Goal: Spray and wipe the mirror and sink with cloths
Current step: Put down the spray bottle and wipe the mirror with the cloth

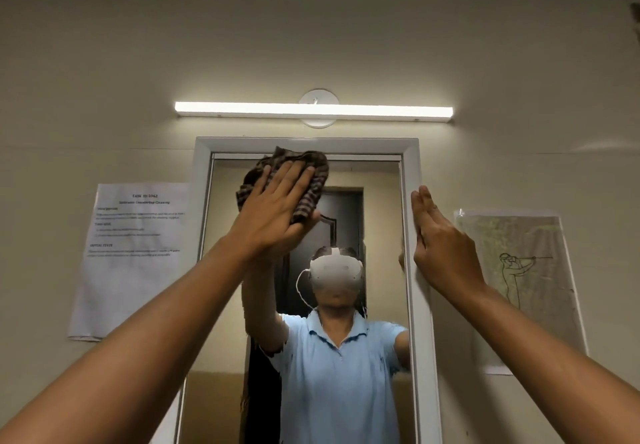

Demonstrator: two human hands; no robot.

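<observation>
Left hand (277, 208), fingers spread flat, presses a checked cloth (304, 180) against the upper left of the mirror (377, 208). Right hand (440, 242), open and empty, rests flat on the mirror's white frame (414, 166), well apart from the cloth.

The left hand (277, 208) presses a checked cloth (304, 180) (flat-palmed) against the mirror (377, 208); the right hand (443, 246) braces its frame (410, 166).
</observation>
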